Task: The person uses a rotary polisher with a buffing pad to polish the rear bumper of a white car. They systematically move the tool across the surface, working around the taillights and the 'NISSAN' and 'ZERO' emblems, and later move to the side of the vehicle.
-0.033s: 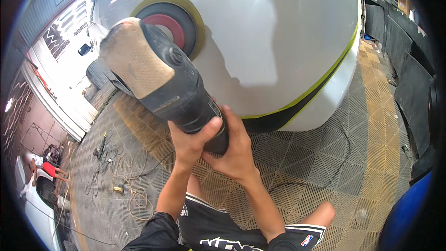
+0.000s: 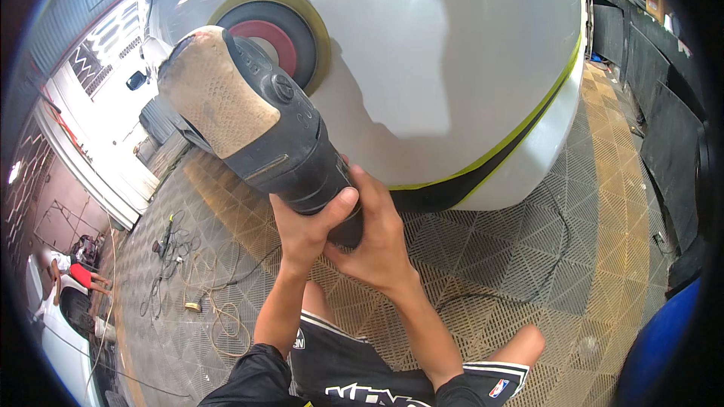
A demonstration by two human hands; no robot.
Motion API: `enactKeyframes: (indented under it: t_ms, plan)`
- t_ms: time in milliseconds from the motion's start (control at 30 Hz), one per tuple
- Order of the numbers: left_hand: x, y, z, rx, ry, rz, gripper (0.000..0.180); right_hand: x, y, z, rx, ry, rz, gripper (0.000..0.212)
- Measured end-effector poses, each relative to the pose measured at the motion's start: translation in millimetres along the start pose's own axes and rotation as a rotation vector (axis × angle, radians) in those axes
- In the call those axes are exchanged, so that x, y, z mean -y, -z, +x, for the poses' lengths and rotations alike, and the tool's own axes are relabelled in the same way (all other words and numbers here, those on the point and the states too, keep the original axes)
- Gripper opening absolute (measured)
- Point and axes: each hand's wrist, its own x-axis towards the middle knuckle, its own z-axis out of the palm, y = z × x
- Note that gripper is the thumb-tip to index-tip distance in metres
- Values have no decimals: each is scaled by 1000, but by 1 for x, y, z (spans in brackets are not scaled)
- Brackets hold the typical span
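Observation:
A black and tan rotary polisher [image 2: 290, 132] slants up and to the left in front of me. Its round pad [image 2: 315, 49], with a pink-red centre, a grey ring and a yellow rim, lies against a glossy light-grey car panel [image 2: 400, 45]. My left hand [image 2: 308, 230] wraps the polisher's handle from the left, thumb across the top. From the right side, my right hand [image 2: 379, 237] is closed round the same handle near its lower end. Parts of the fingers are hidden behind the handle.
A lime-green and black stripe [image 2: 498, 162] edges the panel's bottom. Cords [image 2: 215, 316] and another corded tool [image 2: 162, 237] lie on the tiled grid floor [image 2: 483, 256]. Black panels [image 2: 671, 143] line the right, above a blue object [image 2: 664, 347]. A person in red shorts [image 2: 79, 273] stands far left beside a white car.
The polisher and both hands have shifted very slightly to the left and up. The grip is the same, and the pad stays against the panel.

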Motion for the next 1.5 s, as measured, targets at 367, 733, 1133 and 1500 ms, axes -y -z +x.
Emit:
enactKeyframes:
  t_ms: [367, 733, 1133, 1500]
  plan:
    - [83, 33, -44, 46, 236, 106, 71, -55, -31, -49, -32, -154, -44, 96]
    - [162, 89, -88, 43, 282, 121, 77, -109, -77, -112, 18, -255, -58, 86]
    - [160, -27, -111, 239, 350, -327, 81, -76, 46, -131, -11, -229, -501, 81]
    - [85, -93, -81, 518, 271, -742, 110, 12, 142, -111, 9, -101, -1012, 85]
